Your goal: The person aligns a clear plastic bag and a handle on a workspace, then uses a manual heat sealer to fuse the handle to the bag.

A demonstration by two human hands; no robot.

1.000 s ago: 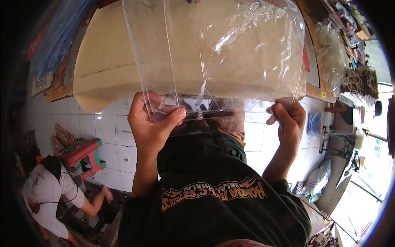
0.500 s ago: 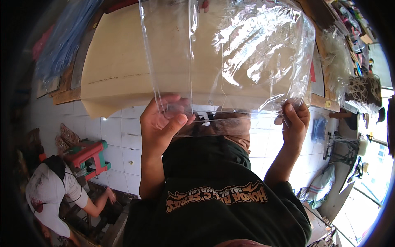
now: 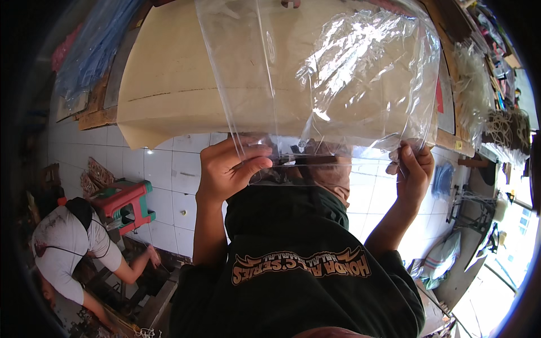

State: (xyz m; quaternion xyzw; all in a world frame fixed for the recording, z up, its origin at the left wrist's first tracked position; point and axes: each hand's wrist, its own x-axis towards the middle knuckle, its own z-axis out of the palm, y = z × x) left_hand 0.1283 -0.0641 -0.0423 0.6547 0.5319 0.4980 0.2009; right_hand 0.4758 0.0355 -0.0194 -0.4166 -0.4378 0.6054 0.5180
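Observation:
A wide sheet of clear plastic (image 3: 349,84), perhaps a bag, hangs between my hands and spreads over the worktable; bright glare covers its right part. My left hand (image 3: 228,166) pinches its near left edge between thumb and fingers. At the near right corner, my right hand (image 3: 414,169) is closed on the plastic, thumb against the fingers. Beneath the sheet, tan paper (image 3: 163,73) covers the tabletop and droops over the near edge. Folds run lengthwise down the left part of the plastic.
Blue plastic (image 3: 93,56) lies at the table's far left. More clear plastic (image 3: 468,84) and a bundle of pale cords (image 3: 504,132) sit at the right. On the tiled floor stands a red and green stool (image 3: 127,205); a person (image 3: 79,248) bends beside it.
My left hand has gone from loosely spread fingers to a pinch on the plastic's edge. Both hands and the sheet have shifted slightly right in the picture.

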